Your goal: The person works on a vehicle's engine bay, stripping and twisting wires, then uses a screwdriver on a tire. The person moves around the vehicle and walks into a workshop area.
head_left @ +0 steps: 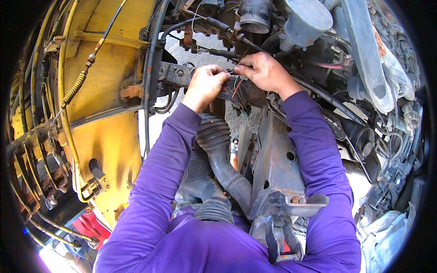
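Observation:
My left hand [209, 84] is closed in a pinch on thin wires at the upper middle. My right hand [262, 73], fingertips pinched on wires too, is just to its right and slightly higher. Red, green and dark wires [236, 91] dangle between and below both hands, in front of a rusty frame member [175, 74]. The wire ends inside my fingertips are too small to make out. A thin pale wire [198, 41] runs down from above toward my left hand.
A yellow metal panel [95, 68] with hoses and a spring-wrapped cable fills the left. Below my hands are ribbed black ducts [214, 136] and a grey steel beam [277, 159] with a bracket. A grey reservoir [305, 22], pipes and engine parts crowd the right.

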`<action>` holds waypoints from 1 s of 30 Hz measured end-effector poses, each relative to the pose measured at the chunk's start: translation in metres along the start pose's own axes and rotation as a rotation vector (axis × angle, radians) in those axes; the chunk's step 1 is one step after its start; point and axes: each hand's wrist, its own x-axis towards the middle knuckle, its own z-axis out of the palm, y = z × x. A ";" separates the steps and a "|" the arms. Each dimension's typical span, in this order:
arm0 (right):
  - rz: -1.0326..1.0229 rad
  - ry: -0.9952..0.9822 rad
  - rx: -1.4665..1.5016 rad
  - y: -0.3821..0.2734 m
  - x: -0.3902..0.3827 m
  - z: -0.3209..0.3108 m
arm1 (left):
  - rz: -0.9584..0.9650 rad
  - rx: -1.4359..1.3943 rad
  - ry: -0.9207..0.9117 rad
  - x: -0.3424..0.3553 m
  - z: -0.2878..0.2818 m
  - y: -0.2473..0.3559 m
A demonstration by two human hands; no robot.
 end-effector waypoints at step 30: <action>-0.156 0.002 -0.226 0.006 -0.002 0.005 | 0.099 0.099 0.045 -0.006 0.010 0.005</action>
